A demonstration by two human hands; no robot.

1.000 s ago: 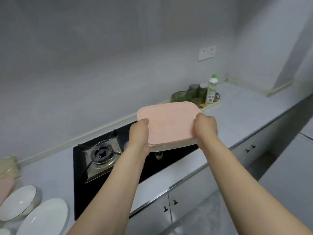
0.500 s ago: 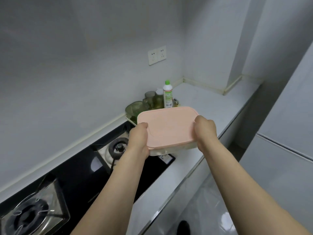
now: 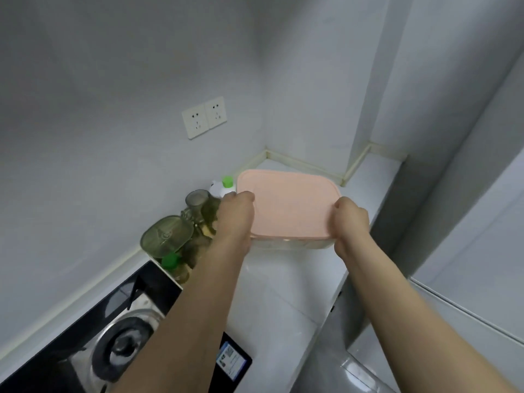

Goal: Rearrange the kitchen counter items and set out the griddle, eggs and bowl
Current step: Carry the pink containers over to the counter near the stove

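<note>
Held level between left hand [image 3: 236,207] and right hand [image 3: 350,219], each clenched on a short end: pink-lidded clear rectangular box [image 3: 289,208], above bare white counter [image 3: 283,279] right of green glass jars [image 3: 181,234].

No text, brand or number can be read anywhere. A small sticker [image 3: 230,361] is seen on the front corner of the black stove [image 3: 158,290]; a square code pattern and lines of blue print can be made out on it, but they are too small and blurred to be read. No label is shown on the white bottle [image 3: 225,188] with the green cap, whose body is largely hidden.
</note>
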